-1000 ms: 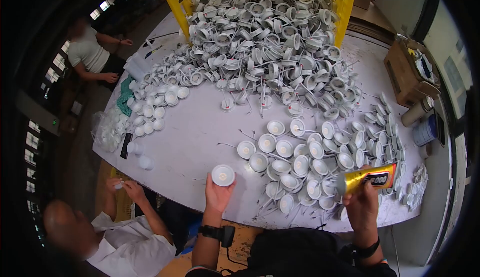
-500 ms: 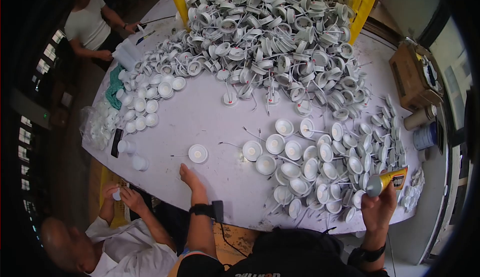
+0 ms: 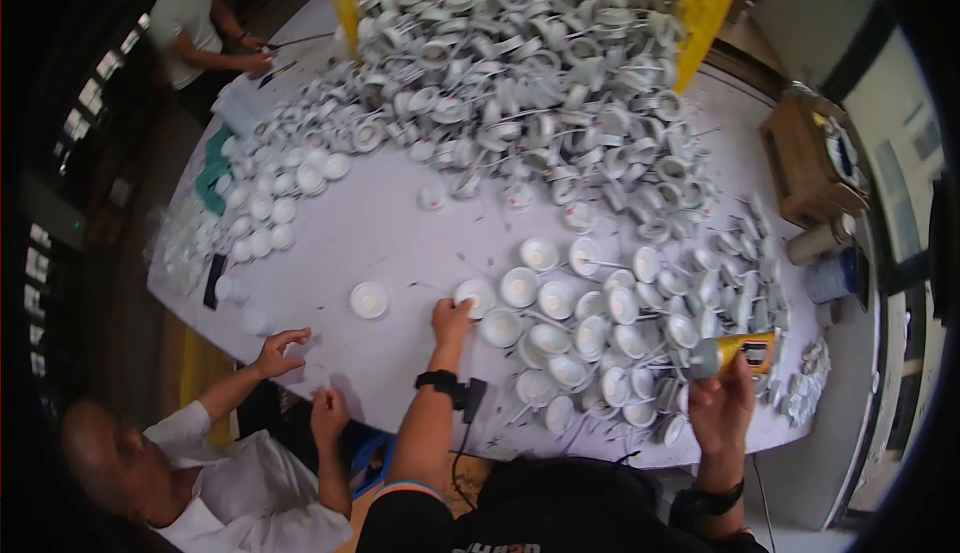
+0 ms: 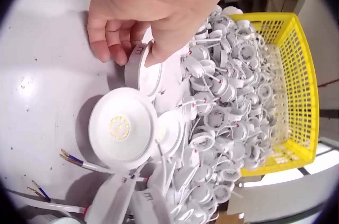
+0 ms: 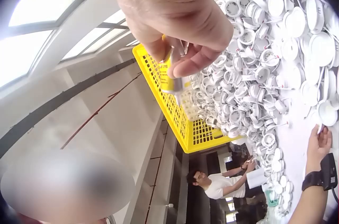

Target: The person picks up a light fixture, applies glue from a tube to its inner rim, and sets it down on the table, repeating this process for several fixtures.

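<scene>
My left hand reaches to the near left edge of a group of lamps. In the left wrist view, its thumb and fingers pinch the rim of a white round LED downlight. Beside that lamp lies another white downlight, face up with yellow LED chips in its middle. A single downlight sits apart on the table, left of my left hand. Over the right part of the lamp group, my right hand grips a yellow glue tube, its grey end pointing left.
A large pile of white lamp housings spills from a yellow crate at the back. White caps lie at left. A cardboard box stands at right. A seated person's hand is by the table's left edge; another person stands behind.
My left hand set the downlight it carried on the table, then moved right to another one. My right hand keeps the tube. The seated person's hands have parted and moved towards the table.
</scene>
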`<action>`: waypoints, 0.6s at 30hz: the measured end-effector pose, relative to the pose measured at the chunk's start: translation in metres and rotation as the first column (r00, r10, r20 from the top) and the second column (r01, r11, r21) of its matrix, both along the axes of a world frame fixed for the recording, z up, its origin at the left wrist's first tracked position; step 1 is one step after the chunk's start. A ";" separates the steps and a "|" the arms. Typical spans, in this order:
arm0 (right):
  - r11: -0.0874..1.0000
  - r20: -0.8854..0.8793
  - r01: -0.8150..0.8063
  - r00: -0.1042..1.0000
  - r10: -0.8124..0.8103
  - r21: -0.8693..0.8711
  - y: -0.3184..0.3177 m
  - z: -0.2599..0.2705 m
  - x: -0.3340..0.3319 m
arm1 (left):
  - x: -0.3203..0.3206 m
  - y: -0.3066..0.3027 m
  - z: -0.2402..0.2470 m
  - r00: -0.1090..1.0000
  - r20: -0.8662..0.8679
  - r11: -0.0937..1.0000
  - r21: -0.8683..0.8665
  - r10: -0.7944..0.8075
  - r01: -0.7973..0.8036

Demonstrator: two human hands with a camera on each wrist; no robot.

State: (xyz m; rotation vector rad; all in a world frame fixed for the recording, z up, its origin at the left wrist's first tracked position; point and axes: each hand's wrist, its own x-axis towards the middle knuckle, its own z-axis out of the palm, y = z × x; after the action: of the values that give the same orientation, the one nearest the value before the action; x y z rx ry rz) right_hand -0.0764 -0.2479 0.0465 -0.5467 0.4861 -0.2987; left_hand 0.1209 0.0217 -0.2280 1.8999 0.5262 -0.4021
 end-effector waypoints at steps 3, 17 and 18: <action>0.999 -0.043 -0.045 0.998 0.046 0.006 -0.006 0.003 -0.011 | -0.001 0.012 0.023 0.988 -0.059 0.979 -0.142 0.141 -0.148; 0.853 0.066 -0.187 0.966 0.250 -0.488 -0.009 0.041 -0.046 | -0.174 -0.052 0.273 0.981 -0.044 0.215 -0.977 -0.189 -0.002; 0.810 0.083 -0.182 0.958 0.273 -0.558 -0.010 0.044 -0.049 | -0.178 -0.059 0.274 0.984 -0.045 0.214 -0.977 -0.172 -0.007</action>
State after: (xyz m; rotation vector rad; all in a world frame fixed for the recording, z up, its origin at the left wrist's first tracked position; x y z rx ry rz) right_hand -0.1249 -0.2575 0.0902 -1.1249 0.1639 -0.2450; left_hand -0.0576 -0.0372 0.0464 0.5905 0.1286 -0.7369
